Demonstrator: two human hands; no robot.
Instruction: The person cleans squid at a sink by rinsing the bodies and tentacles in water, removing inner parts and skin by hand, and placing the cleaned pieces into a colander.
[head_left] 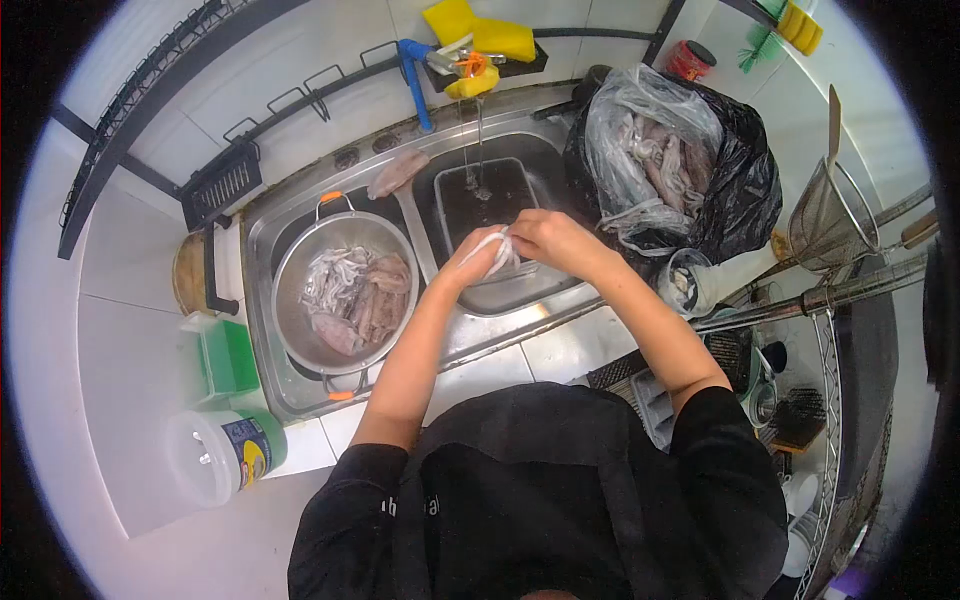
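Note:
Over the right basin of the steel sink, my left hand (480, 258) is closed around whitish squid tentacles (503, 252) that hang past its fingers. My right hand (545, 240) meets it from the right, its fingertips pinched on the same squid piece. Beneath and beyond both hands lies a rectangular tub (484, 165) under running water. In the left basin stands a metal colander-like pot (283, 290) with orange handles, holding pale tentacles (335, 283) and squid bodies (383, 300). One squid body (398, 174) rests on the divider between the basins.
A black bag (745, 185) with a clear liner, full of squid (660, 165), stands at the right. Near it are a clear cup (685, 285) and a strainer (833, 215). A blue-handled tap (415, 85) is at the back. A plastic bucket (215, 455) sits left.

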